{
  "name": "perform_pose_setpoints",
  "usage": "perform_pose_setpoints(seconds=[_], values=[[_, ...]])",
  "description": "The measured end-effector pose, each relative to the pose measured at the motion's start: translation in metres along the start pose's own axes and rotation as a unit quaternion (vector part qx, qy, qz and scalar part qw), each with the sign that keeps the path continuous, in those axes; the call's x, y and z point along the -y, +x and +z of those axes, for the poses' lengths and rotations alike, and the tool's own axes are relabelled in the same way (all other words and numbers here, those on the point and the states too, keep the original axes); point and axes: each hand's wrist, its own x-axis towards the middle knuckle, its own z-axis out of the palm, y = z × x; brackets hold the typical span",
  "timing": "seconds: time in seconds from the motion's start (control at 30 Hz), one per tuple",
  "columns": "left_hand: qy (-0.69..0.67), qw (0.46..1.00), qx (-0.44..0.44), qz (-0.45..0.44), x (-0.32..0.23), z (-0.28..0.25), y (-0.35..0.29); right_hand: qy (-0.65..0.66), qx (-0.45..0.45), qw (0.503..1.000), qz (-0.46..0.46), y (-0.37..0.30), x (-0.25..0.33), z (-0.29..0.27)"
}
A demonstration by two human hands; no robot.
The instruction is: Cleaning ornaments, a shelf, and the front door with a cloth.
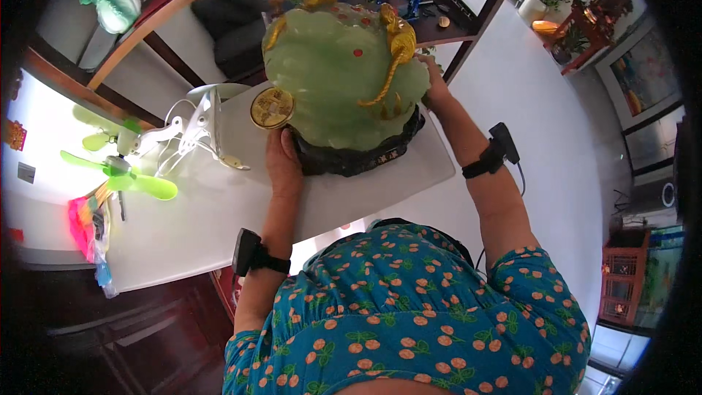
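A large pale green, jade-like carved ornament [329, 73] with gold trim and red dots rests on a dark carved base [358, 157] over the white table. A gold coin-shaped disc [272, 108] with a square centre sits at its left side. My left hand [284, 161] grips the base's left end just below the disc, its fingers partly out of sight. On the far right side, my right hand [434, 86] is pressed against the ornament, with most fingers hidden behind it. Whether the base touches the tabletop is hard to tell.
On the white table [168, 249], a white metal stand [205, 132] and a small fan with green blades [121, 172] stand left of the ornament. Behind is a wooden shelf frame [175, 0] bearing a cabbage-shaped ornament [113, 4]. A pink duster [79, 227] lies at the table's left edge.
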Motion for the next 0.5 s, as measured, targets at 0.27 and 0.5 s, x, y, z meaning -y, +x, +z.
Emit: perform_pose_setpoints(seconds=[0.27,0.5], values=[[0.014,1.000,0.008,0.018,-0.004,0.002,0.000,-0.396,-0.167,0.896,-0.111,-0.044,-0.013,0.003],[-0.025,0.998,0.049,-0.012,0.003,0.004,0.003,-0.434,-0.234,0.805,-0.330,-0.101,-0.015,0.032]])
